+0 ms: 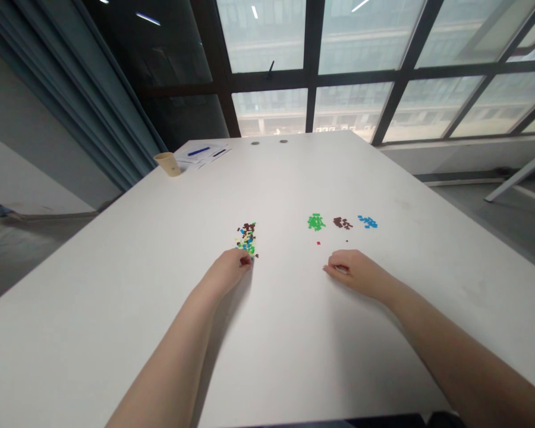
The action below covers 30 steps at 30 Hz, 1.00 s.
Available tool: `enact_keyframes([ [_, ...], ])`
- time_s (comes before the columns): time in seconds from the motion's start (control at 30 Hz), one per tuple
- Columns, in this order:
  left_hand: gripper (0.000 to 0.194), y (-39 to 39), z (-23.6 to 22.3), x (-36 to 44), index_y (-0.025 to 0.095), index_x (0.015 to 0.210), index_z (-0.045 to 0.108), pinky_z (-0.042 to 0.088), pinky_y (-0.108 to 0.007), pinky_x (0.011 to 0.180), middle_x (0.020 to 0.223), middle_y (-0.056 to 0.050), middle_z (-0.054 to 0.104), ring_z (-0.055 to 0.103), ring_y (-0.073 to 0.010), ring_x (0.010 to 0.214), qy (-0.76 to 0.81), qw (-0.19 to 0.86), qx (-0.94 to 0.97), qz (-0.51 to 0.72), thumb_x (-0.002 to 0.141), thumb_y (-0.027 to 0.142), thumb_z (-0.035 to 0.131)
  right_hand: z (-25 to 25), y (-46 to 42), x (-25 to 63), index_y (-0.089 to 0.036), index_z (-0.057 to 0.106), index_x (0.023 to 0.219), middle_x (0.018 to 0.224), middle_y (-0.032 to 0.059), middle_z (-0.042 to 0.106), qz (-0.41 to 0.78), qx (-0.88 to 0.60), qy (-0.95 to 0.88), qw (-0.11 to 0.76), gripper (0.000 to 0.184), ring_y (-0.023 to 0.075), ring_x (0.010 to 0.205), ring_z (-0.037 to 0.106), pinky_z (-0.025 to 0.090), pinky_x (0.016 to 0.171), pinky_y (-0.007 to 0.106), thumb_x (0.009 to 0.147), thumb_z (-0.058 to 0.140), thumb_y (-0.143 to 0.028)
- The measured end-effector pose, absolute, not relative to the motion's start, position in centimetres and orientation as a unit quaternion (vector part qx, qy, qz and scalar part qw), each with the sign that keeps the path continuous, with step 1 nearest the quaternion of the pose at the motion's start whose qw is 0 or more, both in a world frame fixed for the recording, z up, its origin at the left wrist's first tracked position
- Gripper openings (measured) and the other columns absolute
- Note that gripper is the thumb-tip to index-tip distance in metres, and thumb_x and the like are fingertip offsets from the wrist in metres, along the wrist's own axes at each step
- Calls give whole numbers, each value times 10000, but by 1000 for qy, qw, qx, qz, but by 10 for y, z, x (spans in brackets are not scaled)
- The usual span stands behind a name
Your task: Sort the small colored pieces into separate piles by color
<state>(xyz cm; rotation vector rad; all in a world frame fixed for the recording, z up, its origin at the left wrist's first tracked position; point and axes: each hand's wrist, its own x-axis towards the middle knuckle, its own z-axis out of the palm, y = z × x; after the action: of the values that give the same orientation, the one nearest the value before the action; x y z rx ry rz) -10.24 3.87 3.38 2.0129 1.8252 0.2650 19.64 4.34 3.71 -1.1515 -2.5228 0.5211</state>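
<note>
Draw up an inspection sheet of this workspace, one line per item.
Surface: white table, faint scuffs toward the right.
Job's things: mixed heap of small brown, blue, green and yellow pieces; separate green pile, brown pile and blue pile; lone red piece.
Clutter: paper cup, papers and blue pen at the far corner.
Hands: left hand at the mixed heap's near end; right hand on the table, closest to the lone red piece.
Cables: nothing seen.
Surroundings: gridded window; blue-grey curtain.
</note>
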Motion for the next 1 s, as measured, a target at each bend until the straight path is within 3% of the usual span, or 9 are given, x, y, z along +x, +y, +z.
enact_keyframes([
  [0.13,190,37,28,-91,166,798,603,399,-255,676,814,-64,633,563,-175,739,640,180,737,124,711,161,435,37,41,194,-174,404,557,569,-23,425,179,-392,-888,157,319,95,548,386,282,554,229,851,411,-298],
  [0.27,198,40,20,-94,155,819,608,394,-278,736,900,-95,622,552,-205,830,672,142,721,90,663,131,487,37,40,193,-173,433,564,578,-14,448,176,-388,-892,154,316,100,557,399,286,560,231,852,408,-300],
  [0.7,139,38,29,-94,165,654,612,386,-282,663,716,-59,633,556,-188,702,662,192,712,133,653,122,480,34,43,194,-176,443,566,579,-14,454,178,-390,-891,150,308,101,553,401,282,559,230,845,414,-302],
  [0.83,97,30,37,-71,167,755,575,416,-260,648,755,-44,638,567,-153,702,582,361,662,306,727,236,514,35,42,194,-174,439,567,576,-17,446,176,-388,-890,159,309,97,547,392,281,555,229,849,414,-296],
  [1.0,189,12,37,-30,155,776,568,447,-237,640,726,-35,661,595,-120,667,448,574,509,460,654,262,664,38,38,189,-172,452,570,555,-25,419,181,-384,-884,195,307,93,536,385,283,545,228,848,426,-299],
])
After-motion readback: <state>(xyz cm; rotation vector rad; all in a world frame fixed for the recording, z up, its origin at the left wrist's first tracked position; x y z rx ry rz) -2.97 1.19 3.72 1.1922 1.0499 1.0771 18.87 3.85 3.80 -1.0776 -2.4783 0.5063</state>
